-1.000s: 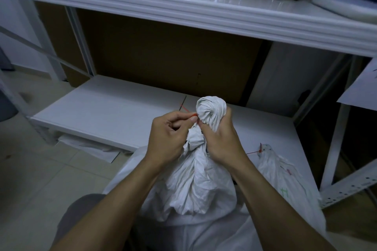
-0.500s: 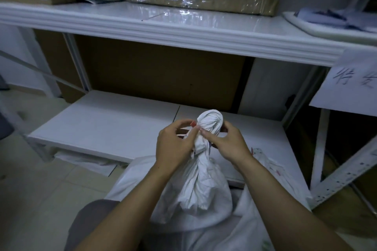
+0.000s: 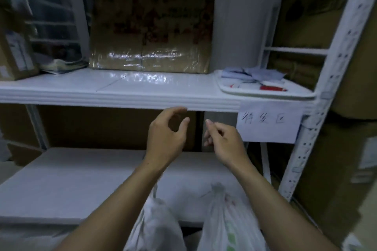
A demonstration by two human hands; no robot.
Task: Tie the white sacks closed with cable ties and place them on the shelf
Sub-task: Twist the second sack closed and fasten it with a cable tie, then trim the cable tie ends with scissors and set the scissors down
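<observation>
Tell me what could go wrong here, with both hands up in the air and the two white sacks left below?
Neither the left hand nor the right hand touches the left sack or the right sack; standing free at the lower shelf, they might slump or tip. Blur hides whether either neck is tied, so one could loosen. A reach toward the tray might brush the paper sign.

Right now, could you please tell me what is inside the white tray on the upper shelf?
The tray holds a crumpled pale heap and something red, too blurred to identify. Whatever lies under the heap is covered.
</observation>
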